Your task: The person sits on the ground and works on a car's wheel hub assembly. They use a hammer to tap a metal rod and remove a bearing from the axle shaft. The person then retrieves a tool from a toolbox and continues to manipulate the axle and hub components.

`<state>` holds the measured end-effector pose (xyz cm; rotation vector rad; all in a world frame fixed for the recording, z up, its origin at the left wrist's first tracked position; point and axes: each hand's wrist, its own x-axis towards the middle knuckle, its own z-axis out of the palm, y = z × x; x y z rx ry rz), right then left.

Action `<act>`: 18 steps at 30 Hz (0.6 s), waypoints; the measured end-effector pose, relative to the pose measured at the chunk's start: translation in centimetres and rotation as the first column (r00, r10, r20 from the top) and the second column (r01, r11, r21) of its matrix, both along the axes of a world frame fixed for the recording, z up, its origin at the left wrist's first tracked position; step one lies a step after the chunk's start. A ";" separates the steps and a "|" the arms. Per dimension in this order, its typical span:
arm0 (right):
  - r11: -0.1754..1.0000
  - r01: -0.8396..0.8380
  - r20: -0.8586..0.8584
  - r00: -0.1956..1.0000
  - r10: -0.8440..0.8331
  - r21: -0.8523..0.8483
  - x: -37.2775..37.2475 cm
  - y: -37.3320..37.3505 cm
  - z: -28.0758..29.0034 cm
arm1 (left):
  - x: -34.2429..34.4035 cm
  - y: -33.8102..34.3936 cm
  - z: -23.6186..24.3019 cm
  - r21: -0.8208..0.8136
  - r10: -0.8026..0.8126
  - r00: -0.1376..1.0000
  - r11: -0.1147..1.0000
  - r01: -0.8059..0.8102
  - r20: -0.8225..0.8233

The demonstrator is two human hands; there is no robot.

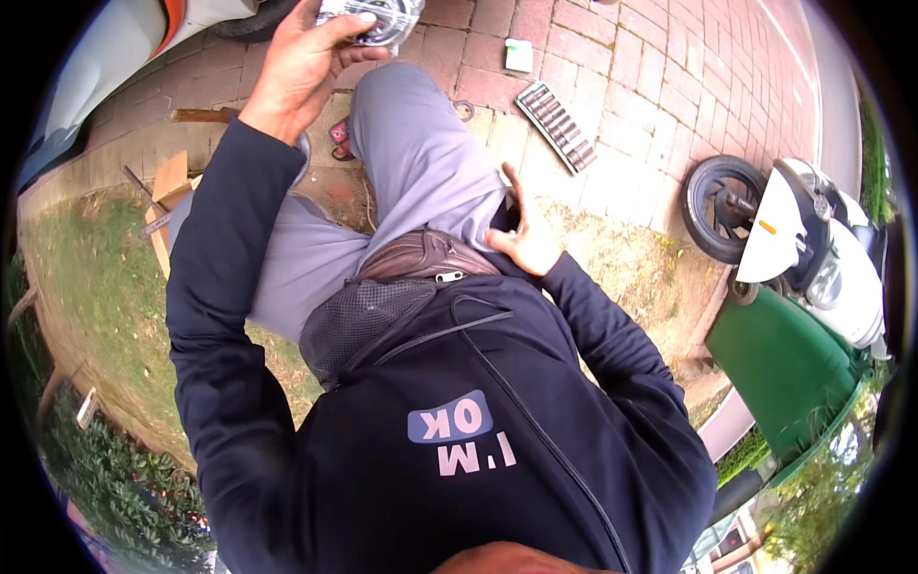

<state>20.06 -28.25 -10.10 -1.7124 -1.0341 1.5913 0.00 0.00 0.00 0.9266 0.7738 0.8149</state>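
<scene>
My left hand [304, 65] is raised at the top of the view, closed on a clear plastic packet [390, 21]. Dark, round, ring-like parts show through the plastic, but I cannot make out their exact kind. My right hand [532, 239] rests low beside my right thigh, next to the brown waist bag [421, 256]. Its thumb and forefinger are spread apart; the other fingers are partly hidden against a dark patch at the hip. Nothing is visibly held there.
On the brick paving lie a tray of sockets [557, 127], a small green-and-white box [518, 57] and a metal ring [465, 110]. A cardboard box [172, 182] is on the left. At right are a white scooter [837, 273], its black wheel [724, 209] and a green bin [789, 368].
</scene>
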 end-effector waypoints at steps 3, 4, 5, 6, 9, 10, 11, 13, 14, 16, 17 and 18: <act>0.969 -0.156 -0.089 0.980 0.175 0.190 1.7 2.3 -0.3 | 0.7 1.3 1.8 0.067 -0.067 0.997 0.995 0.069 -0.028; 0.948 -0.247 0.083 0.969 0.235 0.199 2.2 1.7 -0.1 | 0.2 1.0 0.5 0.089 -0.069 0.998 0.994 0.070 -0.016; 0.928 -0.282 0.188 0.952 0.240 0.244 2.1 1.5 -0.1 | -0.2 0.8 -0.6 0.111 -0.070 0.998 0.991 0.070 -0.004; 0.908 -0.312 0.309 0.925 0.222 0.281 2.1 1.7 0.1 | -0.2 0.5 -0.5 0.093 -0.084 0.996 0.992 0.084 0.003; 0.914 -0.227 0.364 0.927 0.095 0.338 -2.0 3.9 0.0 | 0.2 0.0 -0.2 0.099 -0.083 0.996 0.992 0.080 0.019; 0.908 -0.207 0.362 0.930 0.067 0.363 -2.9 4.4 -0.4 | 0.3 -0.2 -0.1 0.115 -0.067 0.998 0.991 0.066 0.006; 0.903 -0.186 0.359 0.932 0.038 0.388 -3.3 4.7 -0.7 | 0.3 -0.4 -0.2 0.131 -0.051 0.999 0.990 0.052 -0.007; 0.898 -0.352 0.464 0.862 0.202 0.263 -1.4 4.9 2.2 | -0.2 -0.9 0.3 0.177 -0.026 0.998 0.984 0.035 -0.054; 0.898 -0.393 0.502 0.828 0.251 0.199 0.3 5.6 3.7 | -0.3 -1.5 0.9 0.203 -0.021 0.995 0.978 0.041 -0.100; 0.906 -0.315 0.426 0.887 0.175 0.284 2.2 7.5 5.9 | -0.4 -2.6 2.3 0.239 -0.045 0.982 0.967 0.089 -0.184; 0.891 -0.185 0.296 0.953 0.060 0.415 2.8 9.2 6.7 | -0.5 -3.1 2.9 0.250 -0.068 0.973 0.960 0.123 -0.219; 0.880 0.006 0.026 0.999 -0.020 0.474 2.2 11.0 8.2 | -0.5 -3.7 3.5 0.262 -0.086 0.963 0.953 0.154 -0.254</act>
